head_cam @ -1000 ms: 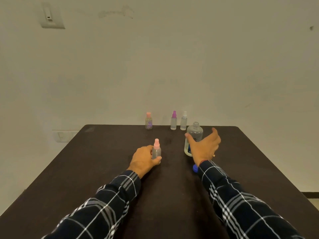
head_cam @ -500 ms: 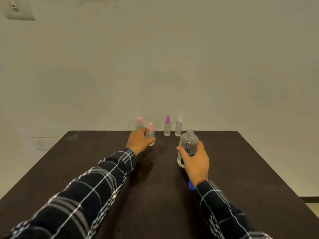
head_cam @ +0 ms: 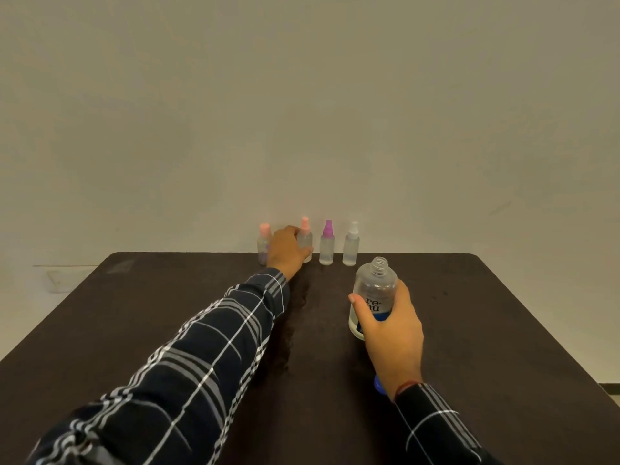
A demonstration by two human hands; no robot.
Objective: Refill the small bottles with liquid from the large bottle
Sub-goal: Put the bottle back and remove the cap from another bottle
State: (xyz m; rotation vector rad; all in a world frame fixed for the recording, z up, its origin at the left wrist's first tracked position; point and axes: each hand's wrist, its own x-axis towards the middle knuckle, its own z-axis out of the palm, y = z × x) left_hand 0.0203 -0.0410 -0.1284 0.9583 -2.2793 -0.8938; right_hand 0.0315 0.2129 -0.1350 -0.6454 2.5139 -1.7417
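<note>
Biggest risk here imo is the large bottle [head_cam: 371, 298]: its neck is uncapped, so any bump or careless tilt means liquid on the counter [head_cam: 503, 330]. The right hand [head_cam: 392, 333] is wrapped around its lower body, fingers curled closed on it, and it stands right of centre on the counter with its long axis near vertical, open mouth pointing up and leaning a touch to the right. Looks like there's only a little liquid low in it, but I can't tell the level for sure. The blue cap [head_cam: 378, 385] peeks out just under that wrist, so a sleeve could knock it away. Over at the far edge, the left hand [head_cam: 288, 251] is closed around the pink-topped spray bottle [head_cam: 304, 239], which stands upright, nozzle up, in the row by the wall. It's packed tight: the other pink-capped bottle [head_cam: 264, 243] sits just left of the knuckles, the purple-topped bottle [head_cam: 326, 245] just to the right, then the white-topped bottle [head_cam: 351, 245]. Letting go sloppily could domino a neighbour, I reckon.
</note>
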